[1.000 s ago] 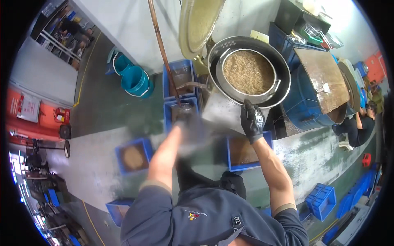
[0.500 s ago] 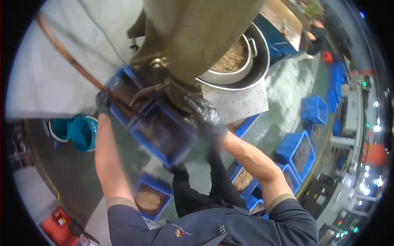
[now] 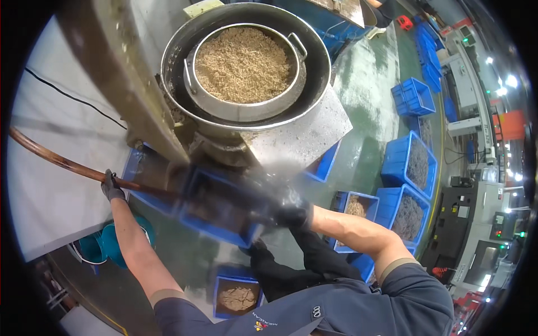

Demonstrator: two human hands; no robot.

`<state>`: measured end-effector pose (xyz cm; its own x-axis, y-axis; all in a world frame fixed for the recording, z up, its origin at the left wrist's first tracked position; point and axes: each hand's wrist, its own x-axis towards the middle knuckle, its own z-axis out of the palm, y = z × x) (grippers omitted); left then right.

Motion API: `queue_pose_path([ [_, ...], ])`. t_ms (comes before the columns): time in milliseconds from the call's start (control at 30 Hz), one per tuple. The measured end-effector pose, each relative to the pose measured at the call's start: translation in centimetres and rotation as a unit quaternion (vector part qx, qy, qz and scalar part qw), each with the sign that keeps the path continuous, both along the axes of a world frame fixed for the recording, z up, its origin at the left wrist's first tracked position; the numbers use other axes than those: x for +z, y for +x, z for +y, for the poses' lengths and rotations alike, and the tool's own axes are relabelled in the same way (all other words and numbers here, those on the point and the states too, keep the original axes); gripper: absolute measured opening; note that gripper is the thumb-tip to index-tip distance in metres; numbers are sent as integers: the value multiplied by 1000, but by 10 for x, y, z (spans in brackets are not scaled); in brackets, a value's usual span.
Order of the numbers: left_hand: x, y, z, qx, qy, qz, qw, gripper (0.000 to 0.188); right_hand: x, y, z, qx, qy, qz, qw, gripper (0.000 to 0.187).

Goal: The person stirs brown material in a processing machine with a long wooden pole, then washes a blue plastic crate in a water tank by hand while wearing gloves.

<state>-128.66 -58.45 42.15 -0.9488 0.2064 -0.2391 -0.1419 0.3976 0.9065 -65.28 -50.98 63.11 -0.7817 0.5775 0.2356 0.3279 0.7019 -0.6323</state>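
My left hand (image 3: 112, 186), in a dark glove, is wrapped round a long reddish-brown hose or rod (image 3: 56, 159), whose far end runs down over the blue crates. My right hand (image 3: 288, 207), gloved in shiny black, is smeared by motion beside a blue crate (image 3: 216, 228) under the machine; its fingers do not show clearly. Above them stands a wide round metal tub (image 3: 171, 67). Inside the tub sits a metal pot (image 3: 246, 112) with two loop handles, full of tan granules (image 3: 244, 64). A beige machine arm (image 3: 126, 73) slants down left of the tub.
A grey metal plate (image 3: 305, 134) juts from under the tub. A crate of tan material (image 3: 238, 299) stands near my feet. Teal buckets (image 3: 92, 249) are at left. Blue crates with grey pieces (image 3: 417, 162) line the right, beside machines. Another person (image 3: 384, 12) is at the far top.
The beige machine part has shifted left, off the tub, and the pot of granules now shows fully. My left hand still grips the brown hose or rod. My view has turned somewhat.
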Motion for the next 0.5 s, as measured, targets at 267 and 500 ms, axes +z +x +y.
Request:
queue_pose_path([
  [267,11,112,-42,-159,104,28,981,17,13,9,-61,-47,-121,-30,991,62],
  [500,61,259,-106,-173,34,-54,983,32,-44,40,-141,-131,-309,-86,938,43],
])
